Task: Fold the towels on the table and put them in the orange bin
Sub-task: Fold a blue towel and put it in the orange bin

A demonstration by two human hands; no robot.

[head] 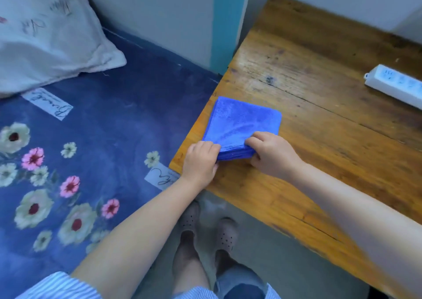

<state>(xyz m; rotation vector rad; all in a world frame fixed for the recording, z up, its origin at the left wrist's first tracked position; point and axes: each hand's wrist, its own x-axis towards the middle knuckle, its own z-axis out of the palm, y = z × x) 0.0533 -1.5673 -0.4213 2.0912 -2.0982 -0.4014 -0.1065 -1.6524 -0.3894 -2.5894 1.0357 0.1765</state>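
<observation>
A blue towel [239, 123], folded into a thick square, lies at the left edge of the wooden table [319, 120]. My left hand [201, 161] grips its near left corner, thumb under the layers. My right hand [271, 152] pinches the near right part of the same folded edge. The far half of the towel lies flat on the wood. No orange bin is in view.
A white power strip [395, 84] lies on the table at the far right. Left of the table is a bed with a dark blue flowered cover [91, 152] and a pale pillow [45, 36]. My feet in clogs [205, 225] stand on the grey floor below.
</observation>
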